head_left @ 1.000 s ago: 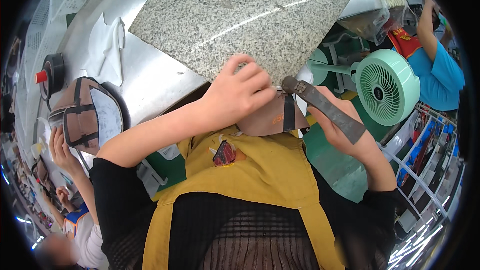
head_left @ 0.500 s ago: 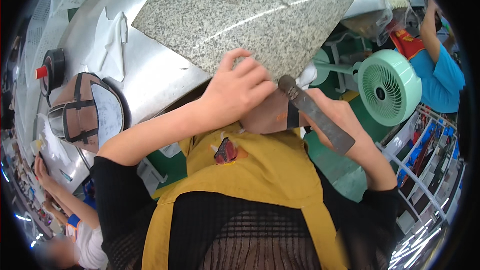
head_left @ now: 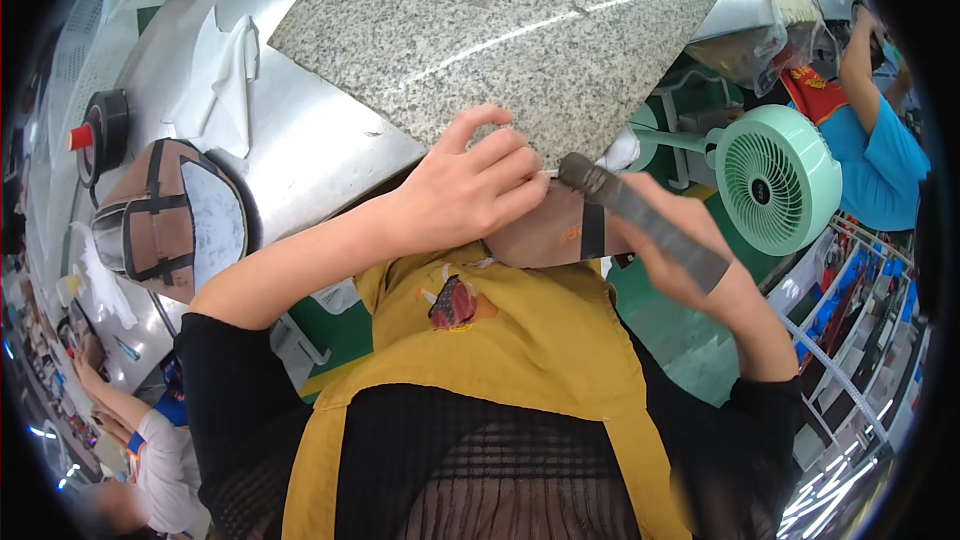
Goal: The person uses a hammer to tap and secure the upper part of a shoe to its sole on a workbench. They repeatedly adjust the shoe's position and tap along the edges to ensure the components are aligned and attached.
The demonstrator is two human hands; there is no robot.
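Observation:
My right hand (head_left: 678, 225) is closed round a hammer whose long dark metal head (head_left: 650, 228) has a round face at one end and a flat, wide end at the other. Its handle is hidden. Under the hammer's round end lies a brown leather-like piece (head_left: 535, 230) with a black band and an orange mark, at the near corner of the stone slab. My left hand (head_left: 475, 180) bends its fingers over the left side of this piece, the thumb out of sight. A similar brown piece with black straps (head_left: 165, 215) stands at the left, white lining showing.
The speckled stone slab (head_left: 520, 30) covers the middle of the metal table (head_left: 300, 130). A white cloth (head_left: 230, 80) and a black roll with a red core (head_left: 105, 135) lie at the left. To the right stand a green fan (head_left: 765, 180) and a wire rack (head_left: 850, 340). Co-workers are on both sides.
The hammer and my right hand have shifted slightly right and down. My left hand stays on the brown piece, barely moved. At the lower left, a co-worker's arms have moved.

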